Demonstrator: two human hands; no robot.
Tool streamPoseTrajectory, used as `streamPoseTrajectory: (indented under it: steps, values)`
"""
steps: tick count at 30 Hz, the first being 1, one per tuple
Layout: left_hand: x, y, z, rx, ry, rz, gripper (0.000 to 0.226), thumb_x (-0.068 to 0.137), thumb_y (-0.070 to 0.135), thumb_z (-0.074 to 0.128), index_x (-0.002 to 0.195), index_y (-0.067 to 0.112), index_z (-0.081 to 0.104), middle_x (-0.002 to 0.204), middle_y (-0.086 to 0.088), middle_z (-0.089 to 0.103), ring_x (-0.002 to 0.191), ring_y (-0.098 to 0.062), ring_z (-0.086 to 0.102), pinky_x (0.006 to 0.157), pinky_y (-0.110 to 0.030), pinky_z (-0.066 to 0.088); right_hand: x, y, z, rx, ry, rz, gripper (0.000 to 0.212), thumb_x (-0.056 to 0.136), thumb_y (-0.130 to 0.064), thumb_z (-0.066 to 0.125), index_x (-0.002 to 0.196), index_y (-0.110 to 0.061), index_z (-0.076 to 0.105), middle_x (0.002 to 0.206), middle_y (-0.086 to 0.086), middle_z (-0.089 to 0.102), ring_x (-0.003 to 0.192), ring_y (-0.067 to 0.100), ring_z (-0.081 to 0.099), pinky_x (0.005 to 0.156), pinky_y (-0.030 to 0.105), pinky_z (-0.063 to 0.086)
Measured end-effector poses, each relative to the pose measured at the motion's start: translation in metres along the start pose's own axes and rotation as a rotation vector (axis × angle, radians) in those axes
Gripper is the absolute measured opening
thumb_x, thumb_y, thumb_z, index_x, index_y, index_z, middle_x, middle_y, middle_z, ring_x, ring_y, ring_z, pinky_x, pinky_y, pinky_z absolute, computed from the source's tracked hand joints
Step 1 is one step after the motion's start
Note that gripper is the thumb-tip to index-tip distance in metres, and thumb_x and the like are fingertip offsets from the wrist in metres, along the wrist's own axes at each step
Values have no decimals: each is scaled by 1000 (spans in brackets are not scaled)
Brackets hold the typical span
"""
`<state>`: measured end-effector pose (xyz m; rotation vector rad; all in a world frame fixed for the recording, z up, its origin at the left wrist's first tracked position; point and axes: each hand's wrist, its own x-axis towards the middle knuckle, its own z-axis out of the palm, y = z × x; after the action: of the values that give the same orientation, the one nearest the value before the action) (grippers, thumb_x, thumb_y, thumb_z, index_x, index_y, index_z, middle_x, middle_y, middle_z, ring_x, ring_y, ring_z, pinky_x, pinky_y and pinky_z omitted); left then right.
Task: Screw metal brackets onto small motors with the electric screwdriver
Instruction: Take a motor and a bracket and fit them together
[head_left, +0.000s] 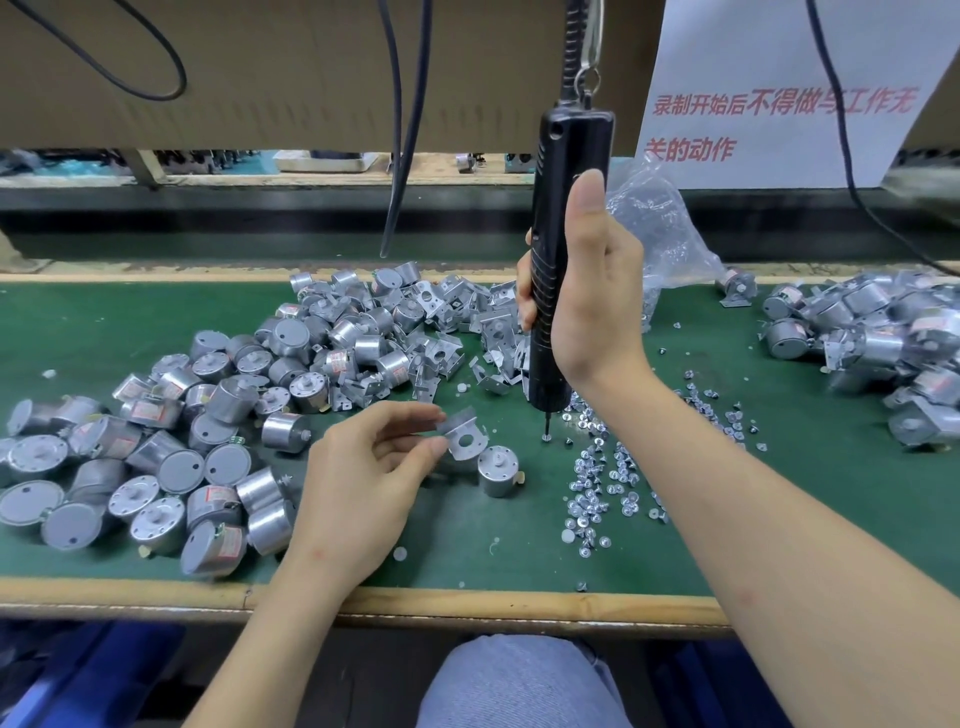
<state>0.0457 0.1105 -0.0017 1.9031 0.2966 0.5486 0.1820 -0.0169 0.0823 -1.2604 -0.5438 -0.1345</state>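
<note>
My left hand (363, 483) pinches a small metal bracket (464, 434) by its edge, holding it just above and left of a silver motor (498, 470) that stands upright, shaft up, on the green mat (467, 551). My right hand (592, 291) grips the black electric screwdriver (558, 249), which hangs upright from a coiled cable. Its bit tip (546, 434) touches a screw on the mat, right of the bracket. Loose screws (597, 488) lie scattered below my right forearm.
A heap of bare motors (156, 441) fills the left of the mat and a pile of brackets (447, 332) lies behind the screwdriver. Assembled motors (872, 348) are stacked at the right. A clear plastic bag (660, 234) and hanging cables (400, 156) sit behind.
</note>
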Motion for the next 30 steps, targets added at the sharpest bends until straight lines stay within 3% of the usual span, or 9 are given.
streamPoseTrajectory:
  steps: [4,14,19,25,30]
  values:
    - [-11,5,10,-106,-39,38,23,84,4,74,99,21,71,98,8,75,88,-14,71,78,-22,56,0,0,0,-4,-1,1,72,87,-67,41,77,4,46,50,4,50,41,22,46,42,27,38]
    - [-20,8,21,21,15,124,25,82,7,77,96,26,69,88,8,71,77,-17,69,68,-35,58,-2,-2,0,2,21,-1,77,85,-68,42,80,9,47,51,4,50,43,22,48,43,29,39]
    - [-20,8,20,85,-37,100,37,75,28,84,107,32,65,90,11,67,58,-6,59,57,-15,47,-4,-5,2,-3,25,-2,71,85,-67,42,77,4,47,52,9,48,43,22,48,43,28,39]
    - [-17,10,20,235,-139,114,52,70,35,84,117,33,61,104,34,61,68,4,58,59,-10,43,-10,-16,4,9,10,-40,62,86,-64,42,74,-3,46,53,9,50,44,24,49,44,29,40]
    - [-17,9,20,273,-135,132,42,74,31,83,111,35,63,92,30,65,66,8,55,60,-8,40,-13,-33,4,49,-23,-76,78,86,-65,38,78,13,43,52,12,49,40,27,45,44,32,38]
